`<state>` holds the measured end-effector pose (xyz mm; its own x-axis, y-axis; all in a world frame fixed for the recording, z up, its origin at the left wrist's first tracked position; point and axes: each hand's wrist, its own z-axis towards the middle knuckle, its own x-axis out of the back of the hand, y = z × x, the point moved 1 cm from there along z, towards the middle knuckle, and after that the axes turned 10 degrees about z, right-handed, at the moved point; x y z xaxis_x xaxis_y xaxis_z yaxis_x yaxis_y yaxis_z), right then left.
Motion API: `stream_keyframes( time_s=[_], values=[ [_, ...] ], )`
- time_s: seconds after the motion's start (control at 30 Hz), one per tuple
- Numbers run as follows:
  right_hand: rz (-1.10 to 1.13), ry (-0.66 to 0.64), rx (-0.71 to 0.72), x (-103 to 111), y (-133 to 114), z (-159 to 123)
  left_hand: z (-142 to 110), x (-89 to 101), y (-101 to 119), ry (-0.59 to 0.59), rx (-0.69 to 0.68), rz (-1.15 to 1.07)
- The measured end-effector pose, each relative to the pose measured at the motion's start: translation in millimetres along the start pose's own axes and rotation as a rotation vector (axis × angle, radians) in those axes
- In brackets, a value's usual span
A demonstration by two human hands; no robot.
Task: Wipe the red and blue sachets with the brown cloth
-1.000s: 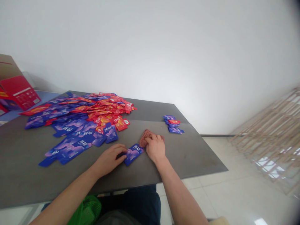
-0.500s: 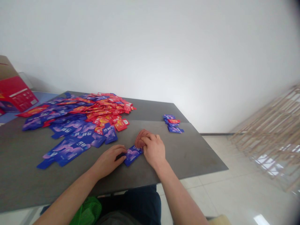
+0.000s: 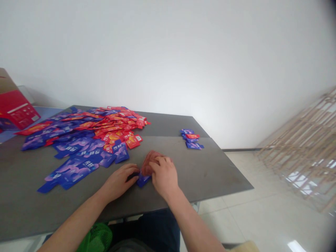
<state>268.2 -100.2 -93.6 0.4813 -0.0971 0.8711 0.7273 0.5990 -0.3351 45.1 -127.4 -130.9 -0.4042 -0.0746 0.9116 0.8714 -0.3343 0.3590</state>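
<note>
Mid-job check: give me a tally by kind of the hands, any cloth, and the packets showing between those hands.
Hands: 2 (left hand, right hand)
Reddish-brown cloth: 1
Blue packet, partly covered: 1
Total: 4

Hands: two — left hand (image 3: 122,182), right hand (image 3: 164,176). Reddish-brown bundle (image 3: 150,162): one; layers uncountable. Blue packet (image 3: 142,182) between hands: one, visible. Small stack (image 3: 193,144): four packets seen — three blue, one red. Large pile (image 3: 118,122): one, packets too overlapped to count. Red box (image 3: 19,110): one. Wooden rack (image 3: 296,154): one.
</note>
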Motion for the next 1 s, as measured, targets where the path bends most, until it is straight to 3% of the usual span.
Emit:
stream_keyframes(
  time_s=[0.1,0.17,0.3,0.4,0.5,0.57,0.67,0.8,0.9,1.0],
  values=[
    [0.030,-0.059,0.114,-13.8,-12.9,-12.0,0.3,0.5,1.3,0.007,-0.023,-0.022],
    [-0.007,-0.066,0.017,-14.4,1.9,-7.2,-0.1,-0.5,-0.3,0.018,0.000,-0.003],
    [-0.070,-0.023,-0.179,4.0,32.6,14.3,-1.0,-2.2,-3.4,0.013,0.032,0.026],
    [-0.008,0.003,-0.055,8.0,12.0,9.7,-0.5,-0.2,-1.0,0.004,0.028,0.017],
    [0.052,-0.040,0.117,-5.6,-20.2,-9.4,0.4,2.4,3.3,-0.004,-0.024,-0.038],
    [0.051,-0.074,0.142,-14.5,-23.5,-16.0,0.8,2.6,3.9,0.008,-0.022,-0.046],
    [-0.007,-0.077,0.002,-14.1,6.6,-6.1,0.1,1.0,1.1,0.016,0.044,0.000],
    [-0.077,-0.035,-0.189,5.6,56.0,14.9,-0.8,1.0,-1.7,0.004,0.050,0.026],
    [-0.082,0.004,-0.223,12.6,64.3,3.3,-0.7,3.1,-1.4,0.009,0.038,0.037],
    [-0.065,0.075,-0.253,8.0,57.6,-28.3,-0.7,4.0,-0.6,0.001,0.035,0.054]
  ],
)
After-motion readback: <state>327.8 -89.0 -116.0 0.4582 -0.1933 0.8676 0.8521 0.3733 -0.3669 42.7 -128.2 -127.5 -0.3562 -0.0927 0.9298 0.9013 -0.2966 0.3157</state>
